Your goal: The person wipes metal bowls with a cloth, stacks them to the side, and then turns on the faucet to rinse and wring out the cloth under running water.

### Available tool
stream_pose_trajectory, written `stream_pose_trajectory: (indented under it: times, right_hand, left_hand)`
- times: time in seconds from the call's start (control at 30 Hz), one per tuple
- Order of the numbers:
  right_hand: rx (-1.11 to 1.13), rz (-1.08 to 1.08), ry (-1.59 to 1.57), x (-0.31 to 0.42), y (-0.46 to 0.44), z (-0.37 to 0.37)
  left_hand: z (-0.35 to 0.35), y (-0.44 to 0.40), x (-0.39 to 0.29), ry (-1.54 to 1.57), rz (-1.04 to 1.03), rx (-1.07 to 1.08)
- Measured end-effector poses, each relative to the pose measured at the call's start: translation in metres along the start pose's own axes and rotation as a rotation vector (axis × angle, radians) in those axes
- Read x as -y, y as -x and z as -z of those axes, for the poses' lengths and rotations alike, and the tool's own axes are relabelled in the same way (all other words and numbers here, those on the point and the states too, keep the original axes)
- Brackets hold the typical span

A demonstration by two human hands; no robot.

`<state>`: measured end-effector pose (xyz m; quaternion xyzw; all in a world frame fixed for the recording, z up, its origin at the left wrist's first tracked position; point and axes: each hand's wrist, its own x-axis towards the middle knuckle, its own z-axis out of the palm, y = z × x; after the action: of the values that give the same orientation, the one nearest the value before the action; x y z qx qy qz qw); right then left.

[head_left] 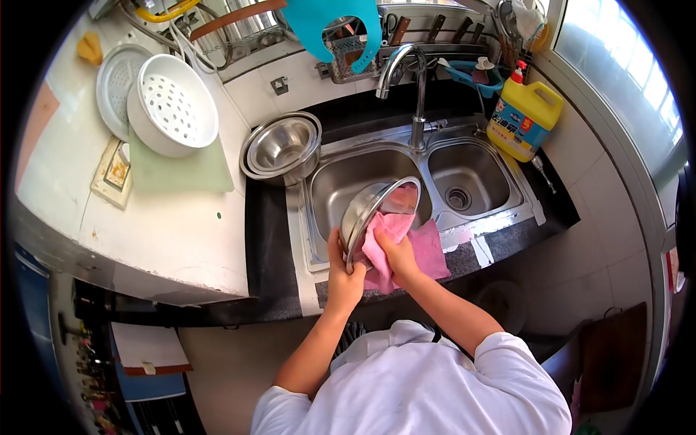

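Over the front of the larger sink basin, my left hand (344, 278) grips the near rim of a shiny metal bowl (357, 217), which is tilted on its side with its opening toward the right. A pink cloth (390, 230) is bunched in my right hand (396, 255) and pressed against the inside of the bowl. Another stretch of pink cloth (429, 250) lies over the sink's front edge; whether it is the same piece I cannot tell. My right fingers are partly hidden by the cloth.
Nested metal bowls (284, 145) stand left of the double sink (319, 181). The faucet (417, 94) rises behind it. At the right stands a yellow detergent bottle (523, 119). A white colander (174, 105) hangs on the left, and knives (435, 29) are racked at the back.
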<state>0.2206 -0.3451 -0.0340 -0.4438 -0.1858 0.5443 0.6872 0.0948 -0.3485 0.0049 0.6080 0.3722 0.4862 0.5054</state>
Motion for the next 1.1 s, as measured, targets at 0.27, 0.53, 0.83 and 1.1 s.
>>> stream_pose_trajectory:
  times: [0.27, 0.53, 0.83, 1.1]
  right_hand:
    - [0.381, -0.541, 0.098, 0.013, 0.036, 0.016]
    - [0.037, 0.197, 0.013, 0.064, 0.022, 0.011]
    - [0.08, 1.014, 1.112, 0.031, -0.021, -0.017]
    - [0.975, 0.631, 1.045, 0.042, -0.011, 0.002]
  left_hand:
    - [0.025, -0.009, 0.01, 0.531, 0.452, -0.246]
    - [0.023, -0.006, 0.002, 0.468, 0.531, -0.107]
    - [-0.022, 0.015, 0.004, 0.473, 0.551, 0.082]
    - [0.018, 0.011, 0.019, 0.322, 0.682, 0.234]
